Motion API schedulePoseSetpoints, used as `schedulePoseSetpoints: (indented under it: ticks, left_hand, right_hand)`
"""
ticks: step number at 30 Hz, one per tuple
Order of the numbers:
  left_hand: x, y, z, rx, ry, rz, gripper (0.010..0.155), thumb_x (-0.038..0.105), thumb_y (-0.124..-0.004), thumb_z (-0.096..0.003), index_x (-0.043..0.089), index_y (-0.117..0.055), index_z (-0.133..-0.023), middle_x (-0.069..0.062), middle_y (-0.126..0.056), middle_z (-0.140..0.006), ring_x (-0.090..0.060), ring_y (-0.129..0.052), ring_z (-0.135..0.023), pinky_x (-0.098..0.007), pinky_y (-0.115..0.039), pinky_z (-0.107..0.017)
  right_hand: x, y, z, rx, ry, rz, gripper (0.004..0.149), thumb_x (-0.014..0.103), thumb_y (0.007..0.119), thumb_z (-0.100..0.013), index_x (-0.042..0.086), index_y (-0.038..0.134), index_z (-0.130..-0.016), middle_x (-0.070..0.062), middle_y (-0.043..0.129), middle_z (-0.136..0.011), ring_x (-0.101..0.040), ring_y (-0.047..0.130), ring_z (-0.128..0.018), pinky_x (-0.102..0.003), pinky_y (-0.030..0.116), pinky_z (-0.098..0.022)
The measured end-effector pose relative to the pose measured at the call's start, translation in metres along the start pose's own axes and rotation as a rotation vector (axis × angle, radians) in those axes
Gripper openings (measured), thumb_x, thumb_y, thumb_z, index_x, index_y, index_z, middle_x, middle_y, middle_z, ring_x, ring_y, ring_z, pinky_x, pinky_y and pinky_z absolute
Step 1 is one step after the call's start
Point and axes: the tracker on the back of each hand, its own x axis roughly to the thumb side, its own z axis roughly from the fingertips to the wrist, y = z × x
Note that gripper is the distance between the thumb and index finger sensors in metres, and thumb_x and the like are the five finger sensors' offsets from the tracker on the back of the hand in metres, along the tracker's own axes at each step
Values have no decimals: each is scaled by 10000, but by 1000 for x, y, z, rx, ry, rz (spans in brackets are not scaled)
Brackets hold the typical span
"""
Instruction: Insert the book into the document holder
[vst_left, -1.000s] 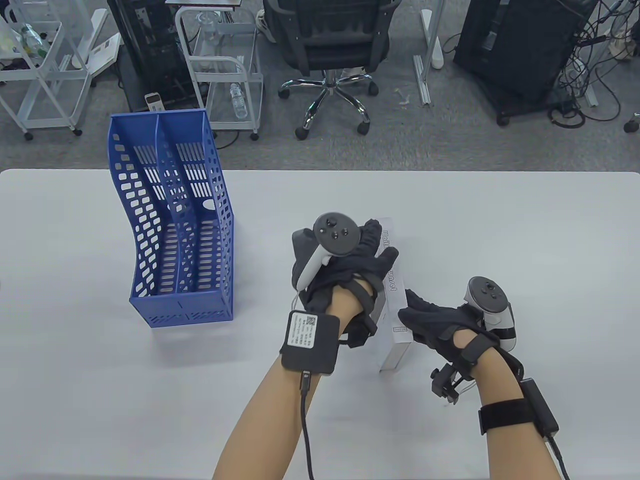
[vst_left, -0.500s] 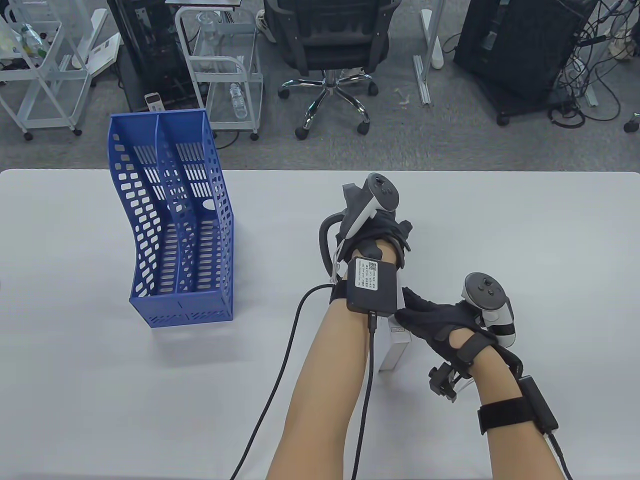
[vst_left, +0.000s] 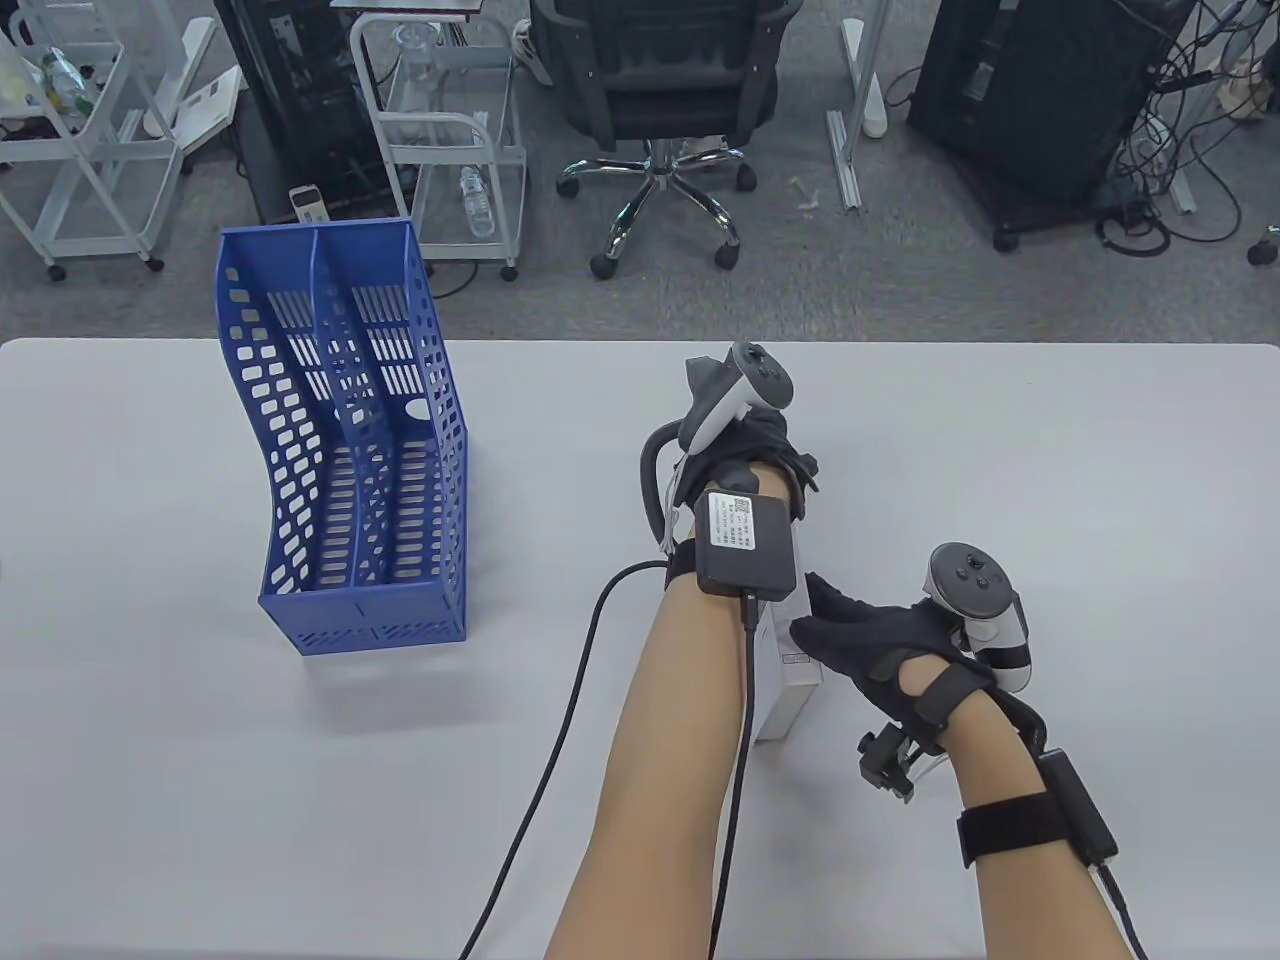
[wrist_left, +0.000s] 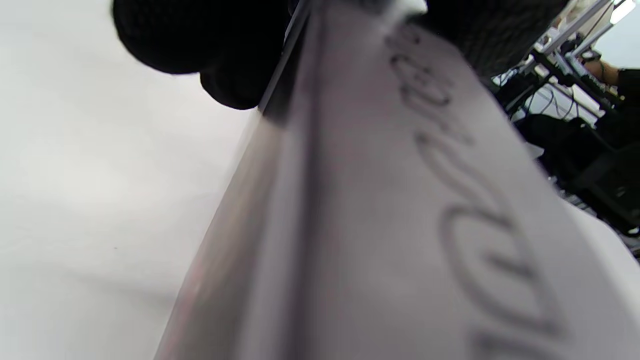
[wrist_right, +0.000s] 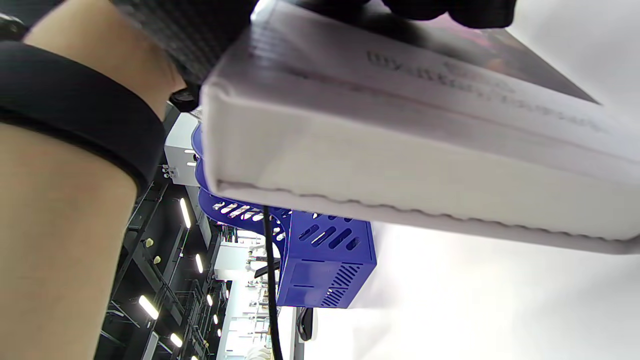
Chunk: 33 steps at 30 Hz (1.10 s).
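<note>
Two gloved hands held the white paperback book (vst_left: 790, 690) on edge, centre-right of table view: left hand (vst_left: 745, 450) over its far end, right hand (vst_left: 880, 640) at near end, prob. to steady it; blue perforated plastic document holder (vst_left: 345, 440) well apart, left. Left wrist view: fingers (wrist_left: 200, 45) clamped on spine, top. Right wrist view: fingers (wrist_right: 450, 10) clamped on cover, top.

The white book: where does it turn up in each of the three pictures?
Table view: the white book is right of centre, mostly hidden under the left hand and right hand.
Left wrist view: its lettered spine fills the middle and right.
Right wrist view: its page edge spans the upper half.
Shared landmark: the spine lettering; the blue document holder shows in table and right wrist views.
</note>
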Motion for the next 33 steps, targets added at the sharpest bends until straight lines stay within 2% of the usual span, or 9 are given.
schedulePoseSetpoints:
  ticks: [5, 11, 13, 16, 18, 23, 25, 28, 33]
  left_hand:
    - [4, 4, 2, 46, -8, -30, 676, 538, -781, -443, 363, -500, -1032, 68, -545, -1077, -327, -928, -677, -340, -833, -347]
    - [1, 16, 17, 93, -35, -18, 643, 494, -793, -444, 329, -542, -1013, 39, -586, -1039, -352, -943, -637, -345, -861, -366]
    - [-1, 24, 28, 114, -68, -3, 635, 483, -796, -445, 330, -547, -1009, 42, -584, -1037, -353, -944, -643, -347, -867, -368]
    - [-5, 36, 49, 182, -135, 4, 634, 482, -800, -444, 324, -554, -1006, 34, -592, -1029, -352, -956, -632, -345, -877, -358]
    - [-8, 43, 65, 216, -175, -16, 635, 483, -801, -442, 320, -555, -1005, 29, -592, -1026, -348, -967, -626, -342, -886, -354]
    - [-20, 58, 108, 333, -317, -16, 630, 480, -807, -439, 325, -564, -999, 35, -592, -1021, -346, -967, -625, -340, -889, -353]
    - [-28, 62, 124, 392, -385, 16, 626, 479, -809, -438, 327, -570, -996, 39, -594, -1019, -349, -968, -622, -341, -890, -353]
    - [-43, 66, 149, 476, -482, 28, 623, 478, -811, -437, 329, -571, -993, 41, -594, -1017, -347, -972, -629, -346, -895, -362]
    - [-69, 63, 181, 605, -576, -6, 615, 478, -822, -432, 336, -588, -983, 49, -603, -1013, -345, -982, -631, -346, -906, -365]
  right_hand:
    - [1, 2, -1, 4, -2, 7, 816, 439, 802, -449, -59, 381, -940, -364, 455, -990, -655, 560, -874, -765, 509, -560]
    - [12, 7, 2, -5, -40, 74, 789, 415, 791, -457, -56, 385, -942, -363, 454, -991, -657, 557, -871, -765, 508, -558]
    - [16, 8, 4, -46, -60, 76, 768, 448, 742, -470, -44, 396, -947, -358, 460, -994, -654, 557, -872, -763, 512, -556]
    - [23, 3, 10, -164, -115, 67, 764, 480, 705, -477, -49, 419, -947, -369, 471, -992, -668, 555, -866, -773, 500, -554]
    - [30, -2, 16, -308, -167, 188, 760, 481, 717, -469, -46, 444, -944, -366, 494, -989, -668, 573, -861, -772, 511, -552]
    - [39, 0, 21, -466, -231, 550, 760, 484, 731, -457, -22, 452, -950, -348, 456, -1007, -659, 515, -889, -774, 487, -564]
    - [40, 5, 19, -481, -221, 695, 761, 488, 734, -453, -10, 451, -954, -337, 423, -1018, -650, 464, -906, -775, 467, -570]
    - [37, 14, 14, -452, -198, 816, 775, 492, 734, -451, 2, 417, -962, -317, 356, -1031, -637, 388, -923, -776, 435, -578]
    - [30, 25, 6, -386, -158, 901, 780, 499, 728, -451, 22, 396, -971, -286, 283, -1042, -610, 295, -938, -778, 389, -587]
